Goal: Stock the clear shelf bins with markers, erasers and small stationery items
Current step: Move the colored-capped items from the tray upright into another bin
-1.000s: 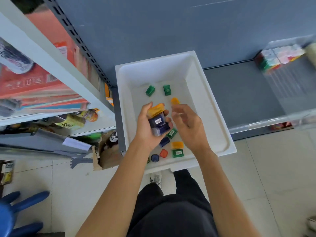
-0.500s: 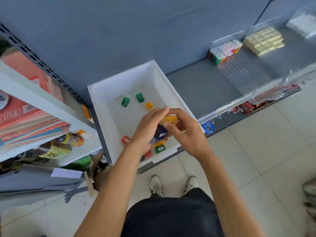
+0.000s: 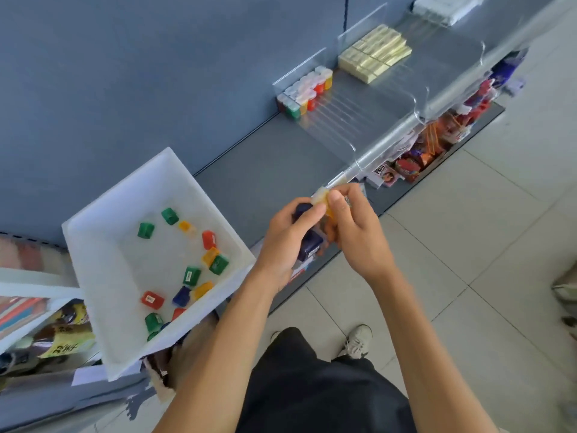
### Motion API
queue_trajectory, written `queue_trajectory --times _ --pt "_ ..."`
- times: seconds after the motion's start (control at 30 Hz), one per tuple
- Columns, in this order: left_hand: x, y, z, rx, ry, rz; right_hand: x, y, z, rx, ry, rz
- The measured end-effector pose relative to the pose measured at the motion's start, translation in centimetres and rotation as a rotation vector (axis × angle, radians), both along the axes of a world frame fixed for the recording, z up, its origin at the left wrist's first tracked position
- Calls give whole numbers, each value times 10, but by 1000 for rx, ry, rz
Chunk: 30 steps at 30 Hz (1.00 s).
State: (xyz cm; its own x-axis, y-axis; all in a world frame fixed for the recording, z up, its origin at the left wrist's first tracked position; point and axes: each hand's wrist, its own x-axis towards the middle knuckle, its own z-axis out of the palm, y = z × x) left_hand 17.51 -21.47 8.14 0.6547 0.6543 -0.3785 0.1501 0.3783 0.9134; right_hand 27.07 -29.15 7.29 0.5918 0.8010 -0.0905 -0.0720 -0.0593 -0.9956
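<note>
Both hands are now hanging over the front edge of the grey shelf (image 3: pixel 265 170). They have swung right from above the white tray (image 3: pixel 103 323), where they were half a second ago, and the clear bins are coming fuller into view.

The left hand (image 3: pixel 285 245) is curling its fingers round a short stack of dark blue cases (image 3: pixel 309 245). The right hand (image 3: pixel 359 235) is pinching a yellow case (image 3: pixel 323 200) between thumb and fingertips at the top of that stack, touching the left forefinger.

These cases are looking like small hard plastic blocks, boxy and glossy, some showing a white barcode sticker; what they contain cannot be told. They are probably weighing very little and staying rigid under a pinch. Smooth faces and several held at once are making a slip likely, so a grip across two opposite flat sides, one piece at a time, is seeming safest.

More loose cases (image 3: pixel 190 275), green, red, yellow and blue, are lying toward the tray's near right corner. At the back left corner of the nearest clear bin (image 3: pixel 359 129), matching shelved cases (image 3: pixel 304 92) are standing in tight rows, pale caps up. Cream erasers (image 3: pixel 374 53), wrapped and brick-shaped, are filling the back of the next compartment. The bin's walls are thin transparent plastic, likely flexing if knocked.
</note>
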Motion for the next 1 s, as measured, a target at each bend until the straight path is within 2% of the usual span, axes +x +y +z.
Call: queue_trajectory --times 0.17,0.33,0.67,0.87,1.0 --pt "60 -5 -4 -31 41 90 55 -11 6 -92 17 47" --pt "115 12 -20 -37 78 65 111 -2 -8 -107 -32 1" --pt "233 96 -45 -176 0 185 232 89 -20 -175 -136 99" --pt "257 138 -50 -156 26 291 274 143 -24 -237 -197 258" --pt "268 163 -56 -149 65 347 293 176 -35 -219 -144 305"
